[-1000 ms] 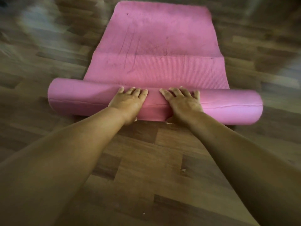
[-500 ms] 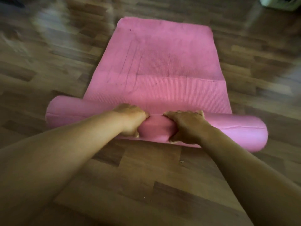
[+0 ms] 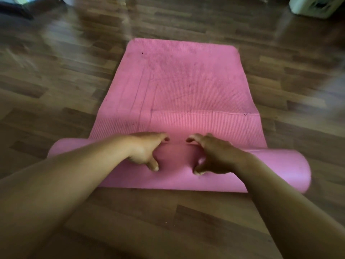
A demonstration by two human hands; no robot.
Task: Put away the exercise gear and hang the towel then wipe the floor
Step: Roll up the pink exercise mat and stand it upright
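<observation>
Currently we have the pink yoga mat point(image 3: 183, 86) on the wooden floor point(image 3: 56, 94), its near end wound into a thick roll point(image 3: 270, 169). Our left hand point(image 3: 147, 148) and right hand point(image 3: 211, 154) sit side by side, slightly apart, fingers curled over the roll's top, thumbs against its near face.

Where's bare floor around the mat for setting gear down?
Bare wooden floor runs left and right of the pink mat, and near the roll. Beyond the mat's far edge: bare until a pale object, top right. Crowded at the roll's middle: left hand, right hand.
</observation>
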